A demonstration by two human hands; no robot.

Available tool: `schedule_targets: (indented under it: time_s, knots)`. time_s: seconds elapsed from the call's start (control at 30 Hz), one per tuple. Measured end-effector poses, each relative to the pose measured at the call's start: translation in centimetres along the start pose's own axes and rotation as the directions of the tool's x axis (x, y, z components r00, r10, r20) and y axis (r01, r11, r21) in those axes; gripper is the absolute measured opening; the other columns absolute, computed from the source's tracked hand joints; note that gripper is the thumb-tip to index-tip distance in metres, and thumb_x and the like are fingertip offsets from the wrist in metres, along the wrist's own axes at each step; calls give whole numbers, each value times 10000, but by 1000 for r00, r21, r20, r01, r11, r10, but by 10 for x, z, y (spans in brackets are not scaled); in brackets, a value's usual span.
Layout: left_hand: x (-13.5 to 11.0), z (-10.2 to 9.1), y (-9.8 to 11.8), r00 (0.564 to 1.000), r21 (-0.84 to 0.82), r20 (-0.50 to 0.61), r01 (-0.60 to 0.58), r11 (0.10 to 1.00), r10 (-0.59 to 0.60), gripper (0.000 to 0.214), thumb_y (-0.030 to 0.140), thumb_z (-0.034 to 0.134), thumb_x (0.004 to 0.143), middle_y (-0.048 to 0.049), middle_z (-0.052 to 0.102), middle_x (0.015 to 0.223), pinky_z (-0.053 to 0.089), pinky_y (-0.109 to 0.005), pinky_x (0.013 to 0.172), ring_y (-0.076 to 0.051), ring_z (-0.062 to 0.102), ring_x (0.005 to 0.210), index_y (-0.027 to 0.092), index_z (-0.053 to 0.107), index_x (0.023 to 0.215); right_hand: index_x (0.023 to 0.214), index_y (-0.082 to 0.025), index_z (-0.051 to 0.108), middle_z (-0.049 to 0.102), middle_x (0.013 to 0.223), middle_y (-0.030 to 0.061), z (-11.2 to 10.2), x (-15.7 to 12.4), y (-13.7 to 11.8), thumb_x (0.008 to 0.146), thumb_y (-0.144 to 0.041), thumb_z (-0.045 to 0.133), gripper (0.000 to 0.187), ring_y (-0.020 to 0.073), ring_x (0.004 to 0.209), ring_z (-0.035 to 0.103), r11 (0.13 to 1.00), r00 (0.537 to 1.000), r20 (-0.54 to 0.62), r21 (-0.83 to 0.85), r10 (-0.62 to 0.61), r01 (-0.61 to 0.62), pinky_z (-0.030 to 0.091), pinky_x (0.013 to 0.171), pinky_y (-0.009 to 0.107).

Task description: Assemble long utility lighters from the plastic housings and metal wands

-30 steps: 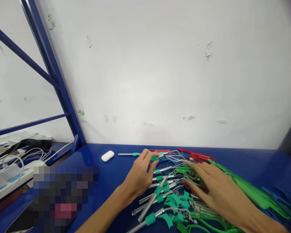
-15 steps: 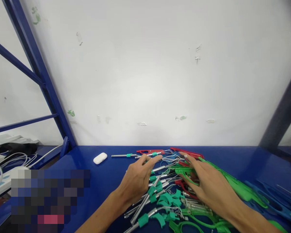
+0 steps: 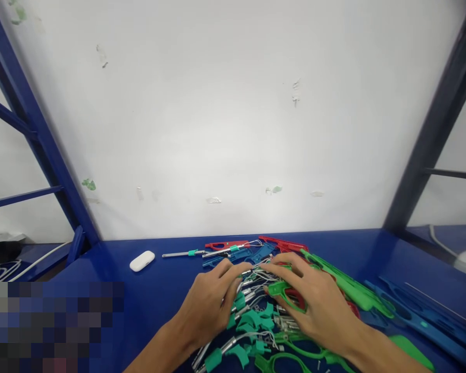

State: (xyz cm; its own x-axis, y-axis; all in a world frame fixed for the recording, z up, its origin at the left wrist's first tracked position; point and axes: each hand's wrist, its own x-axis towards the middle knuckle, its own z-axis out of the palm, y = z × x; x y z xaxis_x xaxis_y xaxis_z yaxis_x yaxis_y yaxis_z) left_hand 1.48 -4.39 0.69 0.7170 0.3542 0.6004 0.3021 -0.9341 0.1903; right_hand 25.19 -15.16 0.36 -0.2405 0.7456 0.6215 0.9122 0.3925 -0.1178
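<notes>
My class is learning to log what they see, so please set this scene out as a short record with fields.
Left hand: fingers bent over the metal rods; any grip is hidden
Right hand: fingers at a green plastic part; whether it is gripped is unclear
Rods: several, with teal sleeves and white wires
Loose pieces: curved teal parts, in front of the hands
Right side: blue plastic parts
Left side: small white case, apart from the rods
Surface: blue tabletop
Behind: pale, marked wall
</notes>
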Motion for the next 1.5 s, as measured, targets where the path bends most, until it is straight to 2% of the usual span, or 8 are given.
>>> schedule_targets:
  time_s: [0.27, 0.53, 0.63, 0.73, 0.83, 1.13, 1.3, 1.5]
  knots:
    - [-2, 7, 5, 997, 76, -11, -79, 994, 80, 300, 194, 394, 1098, -27, 717, 1033, 509, -277, 564, -191, 719, 731, 277, 522, 1356, 1253, -268, 672, 762, 1132, 66, -1, 2, -6, 943, -130, 506, 377, 205, 840, 759, 989, 999, -34, 145, 1, 4, 592, 707, 323]
    - [-7, 13, 1, 992, 130, -28, -116, 985, 120, 352, 136, 384, 1077, -44, 696, 1051, 521, -261, 529, -166, 692, 662, 278, 526, 1365, 1229, -236, 685, 793, 1017, 65, 0, 0, -6, 932, -162, 559, 332, 218, 827, 753, 991, 999, -28, 130, -19, 22, 580, 720, 320]
    - [-7, 13, 1, 991, 140, -23, -126, 982, 130, 388, 125, 386, 1072, -45, 696, 1054, 512, -263, 509, -159, 672, 622, 285, 513, 1402, 1271, -226, 672, 788, 975, 64, 2, 0, -6, 926, -145, 545, 376, 212, 776, 737, 993, 999, -40, 112, -19, 23, 564, 682, 314]
    - [-7, 14, 2, 991, 135, -17, -132, 982, 136, 417, 110, 382, 1067, -48, 704, 1053, 537, -267, 548, -171, 706, 686, 287, 500, 1426, 1311, -224, 663, 775, 920, 52, 2, 0, -6, 895, -89, 505, 465, 199, 718, 716, 995, 998, -59, 96, -23, 28, 543, 631, 300]
    - [-7, 14, 4, 990, 120, -8, -138, 983, 140, 413, 116, 380, 1072, -46, 713, 1052, 538, -265, 557, -176, 720, 713, 290, 497, 1428, 1254, -225, 697, 766, 905, 52, 0, 0, -7, 846, -45, 472, 500, 193, 697, 706, 995, 995, -89, 87, -49, 57, 521, 590, 287]
    - [-8, 14, 7, 993, 28, -15, -120, 992, 120, 321, 197, 380, 1120, -40, 734, 1053, 479, -264, 549, -179, 716, 727, 277, 515, 1400, 1135, -195, 703, 774, 893, 61, 3, 0, -6, 795, 17, 455, 471, 189, 760, 735, 988, 973, -199, 78, -119, 137, 559, 634, 277]
    - [-8, 12, 10, 999, -81, 9, -53, 995, 53, 313, 219, 396, 1125, -28, 748, 1011, 426, -276, 575, -174, 674, 691, 279, 543, 1395, 1173, -186, 675, 753, 851, 38, 2, 0, -5, 780, 37, 448, 505, 179, 733, 722, 981, 961, -223, 69, -163, 182, 557, 631, 276]
    - [-2, 5, 13, 990, -289, 109, 113, 951, -85, 275, 307, 414, 1125, -8, 744, 939, 447, -265, 663, -153, 637, 698, 278, 625, 1301, 1184, -182, 666, 730, 846, 25, 1, 0, -2, 775, 38, 445, 514, 175, 705, 697, 973, 956, -216, 72, -199, 219, 534, 610, 286]
